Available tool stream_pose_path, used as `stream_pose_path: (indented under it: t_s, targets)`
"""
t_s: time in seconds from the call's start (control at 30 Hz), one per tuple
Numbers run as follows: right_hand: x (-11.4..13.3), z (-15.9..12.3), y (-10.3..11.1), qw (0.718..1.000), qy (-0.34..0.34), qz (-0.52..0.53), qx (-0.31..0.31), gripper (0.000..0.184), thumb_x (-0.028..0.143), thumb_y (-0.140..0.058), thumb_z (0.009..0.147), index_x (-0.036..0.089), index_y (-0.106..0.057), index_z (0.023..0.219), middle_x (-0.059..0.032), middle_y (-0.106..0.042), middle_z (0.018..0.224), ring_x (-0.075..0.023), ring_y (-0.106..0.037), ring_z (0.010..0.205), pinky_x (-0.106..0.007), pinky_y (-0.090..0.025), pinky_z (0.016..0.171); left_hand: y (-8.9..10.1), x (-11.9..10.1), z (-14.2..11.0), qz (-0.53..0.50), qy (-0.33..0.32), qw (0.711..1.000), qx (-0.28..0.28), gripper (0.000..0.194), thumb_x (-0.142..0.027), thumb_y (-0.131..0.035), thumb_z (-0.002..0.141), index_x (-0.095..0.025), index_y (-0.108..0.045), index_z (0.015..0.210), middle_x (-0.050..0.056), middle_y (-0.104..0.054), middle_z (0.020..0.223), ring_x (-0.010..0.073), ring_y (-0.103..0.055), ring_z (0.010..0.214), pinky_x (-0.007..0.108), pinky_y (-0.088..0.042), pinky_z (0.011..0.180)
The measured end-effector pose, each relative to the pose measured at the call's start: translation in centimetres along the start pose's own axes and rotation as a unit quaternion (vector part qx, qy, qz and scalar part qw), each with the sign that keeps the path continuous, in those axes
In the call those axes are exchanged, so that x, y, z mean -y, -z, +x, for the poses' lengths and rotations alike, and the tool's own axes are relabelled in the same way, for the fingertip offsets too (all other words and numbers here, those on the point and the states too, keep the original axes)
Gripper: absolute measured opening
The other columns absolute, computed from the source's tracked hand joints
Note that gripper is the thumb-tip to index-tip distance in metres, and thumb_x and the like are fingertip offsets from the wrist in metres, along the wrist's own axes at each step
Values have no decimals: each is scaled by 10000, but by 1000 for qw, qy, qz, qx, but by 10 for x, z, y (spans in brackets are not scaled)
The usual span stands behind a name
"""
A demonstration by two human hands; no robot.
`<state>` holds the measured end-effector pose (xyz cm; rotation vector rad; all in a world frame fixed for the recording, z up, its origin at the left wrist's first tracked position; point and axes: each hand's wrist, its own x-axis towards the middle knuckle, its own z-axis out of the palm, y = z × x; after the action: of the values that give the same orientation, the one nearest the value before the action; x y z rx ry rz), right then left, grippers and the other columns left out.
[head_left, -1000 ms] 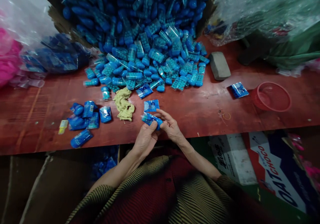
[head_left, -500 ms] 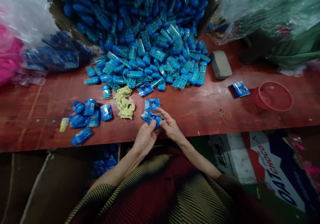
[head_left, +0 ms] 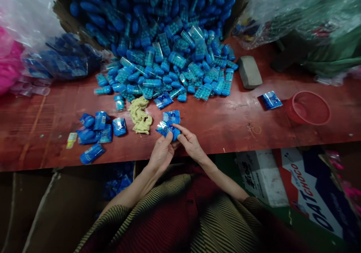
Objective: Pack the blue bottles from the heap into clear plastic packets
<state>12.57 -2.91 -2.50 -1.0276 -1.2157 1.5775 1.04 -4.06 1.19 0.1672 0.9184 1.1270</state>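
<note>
Both my hands meet at the near edge of a red-brown table (head_left: 225, 125). My left hand (head_left: 161, 153) and my right hand (head_left: 189, 142) pinch a small blue packet (head_left: 167, 128) between their fingertips. A second blue packet (head_left: 171, 116) lies flat just beyond it. A large heap of blue capsule containers (head_left: 166, 49) spills across the far side of the table. To the left sits a group of several wrapped blue packets (head_left: 97, 130). A crumpled yellow cloth (head_left: 140, 115) lies left of my hands.
A red plastic basket (head_left: 308, 108) stands at the right, with a lone blue packet (head_left: 270, 99) and a grey block (head_left: 249, 72) nearby. Clear bags of blue and pink goods (head_left: 42, 57) lie at the left. A printed carton (head_left: 307, 192) sits below the table.
The packet in my hands has turned and shifted slightly away from me. My fingers have regripped it. Everything else on the table stays put.
</note>
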Motion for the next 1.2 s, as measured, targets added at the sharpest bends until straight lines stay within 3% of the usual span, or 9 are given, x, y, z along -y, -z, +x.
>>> stream_pose_path:
  t_s: [0.13,0.27,0.37,0.5,0.63,0.77,0.93,1.07,1.2]
  targets:
    - [7,0,-2,997,23,-62,-24,380,313,-501,863,247,-578,1229,-19,-643,1135,-175,-570,1056,-312,-437,951,-2,2,2,4,0,1000,-14,215,-283,-722,712,-142,-649,857,33,-709,782,185,-676,839,352,-497,882]
    - [2,5,-2,997,-28,-46,-48,379,294,-529,821,219,-587,1187,15,-637,827,-106,-576,699,-260,-503,745,0,-2,4,-10,59,998,-5,179,-301,-648,782,-139,-646,858,73,-717,817,206,-675,885,364,-497,874]
    - [0,7,-2,997,-63,-9,-36,325,290,-553,785,210,-617,1093,34,-587,802,-63,-528,586,-213,-494,619,2,-7,5,2,74,997,0,192,-296,-590,823,-118,-656,853,106,-721,849,219,-669,918,359,-498,869]
    - [3,9,1,995,-75,60,4,340,317,-600,760,211,-614,1083,17,-615,848,-89,-580,713,-216,-498,676,6,-8,5,31,63,998,9,195,-290,-593,820,-120,-675,869,89,-728,801,205,-689,813,341,-518,815]
    - [7,15,3,995,-89,46,-16,368,329,-649,743,193,-613,1082,12,-634,835,-90,-568,726,-216,-482,699,13,-3,4,103,81,990,45,261,-369,-653,765,-117,-682,823,85,-712,668,212,-690,725,313,-525,724]
    - [9,18,3,991,-102,72,-53,358,356,-662,732,185,-630,1045,-5,-653,845,-109,-572,731,-232,-491,666,21,-7,7,174,17,984,-31,401,-523,-630,724,-123,-659,747,65,-671,559,154,-644,557,231,-484,569]
    - [8,15,2,990,-111,90,-8,381,415,-644,748,187,-647,1054,-5,-657,840,-74,-549,568,-215,-491,533,16,-18,13,134,-64,987,-56,310,-384,-760,634,-135,-639,773,18,-694,685,119,-624,587,227,-488,600]
    - [5,14,1,982,-130,132,17,427,434,-636,757,205,-607,1117,29,-617,744,-61,-543,504,-226,-526,532,9,-20,15,67,-31,996,-43,298,-304,-798,591,-117,-643,763,16,-688,689,122,-614,606,261,-511,644]
    - [3,13,1,986,-96,134,9,437,370,-673,744,249,-564,1150,21,-630,863,-55,-532,531,-207,-527,512,9,-17,15,34,0,998,-49,280,-254,-800,591,-115,-647,779,19,-686,707,129,-615,620,268,-515,630]
